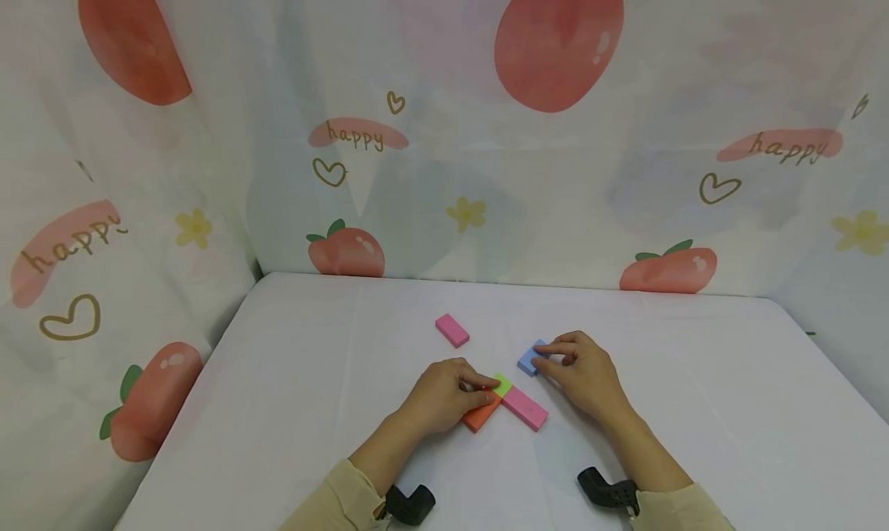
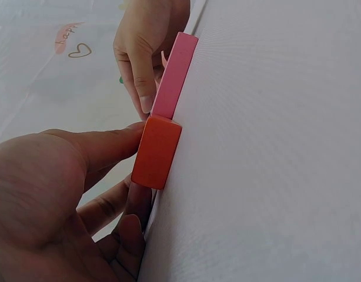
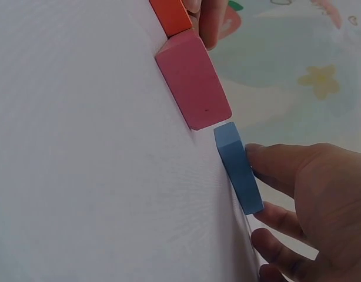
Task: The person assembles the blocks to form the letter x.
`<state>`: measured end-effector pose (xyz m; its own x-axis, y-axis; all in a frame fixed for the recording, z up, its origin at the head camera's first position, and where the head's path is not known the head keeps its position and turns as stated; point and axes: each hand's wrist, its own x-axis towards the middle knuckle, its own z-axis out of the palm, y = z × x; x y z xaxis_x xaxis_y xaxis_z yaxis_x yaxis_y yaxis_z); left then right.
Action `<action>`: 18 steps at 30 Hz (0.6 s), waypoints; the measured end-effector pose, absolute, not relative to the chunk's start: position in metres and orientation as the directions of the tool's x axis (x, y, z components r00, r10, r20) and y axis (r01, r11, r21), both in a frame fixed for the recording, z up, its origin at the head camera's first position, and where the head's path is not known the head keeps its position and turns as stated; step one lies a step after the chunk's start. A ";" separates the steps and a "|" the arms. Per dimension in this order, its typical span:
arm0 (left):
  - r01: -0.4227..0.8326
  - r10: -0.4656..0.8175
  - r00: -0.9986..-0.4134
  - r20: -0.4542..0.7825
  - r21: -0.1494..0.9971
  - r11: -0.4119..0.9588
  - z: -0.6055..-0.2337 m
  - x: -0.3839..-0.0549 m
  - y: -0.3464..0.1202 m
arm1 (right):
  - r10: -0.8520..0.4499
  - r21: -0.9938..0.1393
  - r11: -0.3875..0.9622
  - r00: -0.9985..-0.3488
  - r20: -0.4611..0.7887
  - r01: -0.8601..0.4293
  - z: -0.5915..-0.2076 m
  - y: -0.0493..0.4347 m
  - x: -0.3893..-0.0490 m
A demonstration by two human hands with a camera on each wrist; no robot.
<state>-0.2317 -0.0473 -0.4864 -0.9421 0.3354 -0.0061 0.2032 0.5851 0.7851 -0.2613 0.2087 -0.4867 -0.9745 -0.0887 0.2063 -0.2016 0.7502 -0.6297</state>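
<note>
My left hand [image 1: 444,396] grips the orange block [image 1: 479,417], thumb on one side and fingers on the other, as the left wrist view shows. Its index fingertip reaches the small green block [image 1: 502,384], which is partly covered. A long pink block [image 1: 525,409] lies at an angle against the orange and green ones. To the right, a blue block [image 1: 528,361] is pinched between the thumb and fingers of my right hand [image 1: 586,373]. In the right wrist view the blue block [image 3: 239,170] stands on the cloth, apart from the pink block [image 3: 195,82].
Another pink block [image 1: 453,330] lies by itself farther back on the white-covered table [image 1: 312,338]. Behind and to the left, a printed cloth [image 1: 430,199] hangs along the table's edges. Black wrist mounts [image 1: 410,505] sit close above the tabletop.
</note>
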 end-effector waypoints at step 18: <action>0.201 0.335 -0.942 -0.009 0.785 0.587 -0.487 -0.232 -0.048 | -0.111 -0.612 0.758 -0.969 0.219 -0.225 -0.488 0.208 -0.262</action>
<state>-0.2317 -0.0476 -0.4870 -0.9422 0.3350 -0.0094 0.2008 0.5867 0.7845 -0.2619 0.2082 -0.4885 -0.9693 -0.1110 0.2193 -0.2254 0.7577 -0.6125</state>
